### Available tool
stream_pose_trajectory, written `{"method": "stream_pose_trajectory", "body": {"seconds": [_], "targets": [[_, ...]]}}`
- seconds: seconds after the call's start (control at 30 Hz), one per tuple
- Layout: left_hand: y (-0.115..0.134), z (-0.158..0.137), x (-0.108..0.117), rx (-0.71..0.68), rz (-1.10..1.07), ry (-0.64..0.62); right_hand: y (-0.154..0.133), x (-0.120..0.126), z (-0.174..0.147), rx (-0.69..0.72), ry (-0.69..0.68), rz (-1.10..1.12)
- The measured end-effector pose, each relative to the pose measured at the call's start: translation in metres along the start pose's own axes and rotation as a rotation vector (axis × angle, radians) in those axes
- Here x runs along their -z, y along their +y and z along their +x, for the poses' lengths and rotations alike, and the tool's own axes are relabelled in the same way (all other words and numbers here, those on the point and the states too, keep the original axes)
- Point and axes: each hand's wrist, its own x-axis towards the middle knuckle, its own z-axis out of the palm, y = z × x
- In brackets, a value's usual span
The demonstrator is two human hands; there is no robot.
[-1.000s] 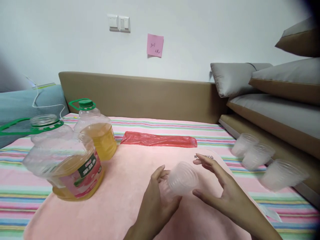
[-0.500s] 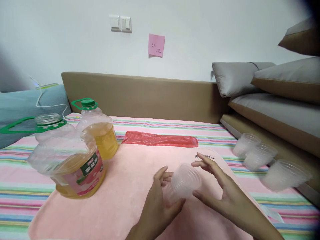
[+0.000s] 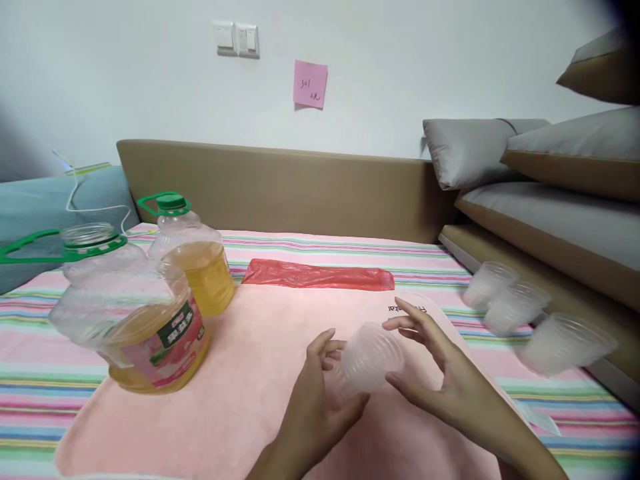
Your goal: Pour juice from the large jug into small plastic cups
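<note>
A tilted stack of clear ribbed plastic cups (image 3: 373,358) is between my hands, above the pink mat, its wide rim turned to the right. My left hand (image 3: 323,393) curls around its narrower left end, fingers behind and thumb in front. My right hand (image 3: 435,363) is at the rim with fingers spread in a wide curve. Its thumb and index tips are close to the edge; whether they press on it I cannot tell.
At left stand an uncapped juice jug (image 3: 150,340) and a green-capped jug (image 3: 203,273). A red plastic bag (image 3: 317,275) lies behind the pink mat (image 3: 235,400). On the right are several cup stacks (image 3: 517,307) beside piled grey-brown cushions (image 3: 565,207).
The whole view has shifted slightly, with things a little higher and further left. Both hands and the cup stack keep nearly the same pose.
</note>
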Motion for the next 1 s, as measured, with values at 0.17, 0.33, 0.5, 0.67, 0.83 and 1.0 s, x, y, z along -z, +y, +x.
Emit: {"method": "stream_pose_trajectory", "body": {"seconds": [0.17, 0.33, 0.5, 0.67, 0.83, 1.0], "targets": [[-0.001, 0.000, -0.001, 0.002, -0.009, -0.001, -0.001, -0.002, 0.003, -0.026, 0.031, 0.090], [-0.003, 0.001, 0.000, 0.010, -0.002, 0.008, -0.002, 0.007, 0.006, 0.024, 0.152, 0.206], [-0.006, 0.007, 0.004, 0.064, -0.022, 0.073, 0.004, 0.035, 0.006, -0.030, 0.458, 0.353], [-0.005, 0.016, 0.009, 0.130, -0.196, 0.203, 0.027, 0.033, 0.010, -0.102, 0.566, 0.160], [0.004, 0.019, 0.017, 0.137, -0.240, 0.270, 0.049, 0.003, 0.018, -0.154, 0.443, -0.030], [0.005, 0.020, 0.019, 0.131, -0.243, 0.287, 0.056, -0.014, 0.022, -0.196, 0.373, -0.129]]}}
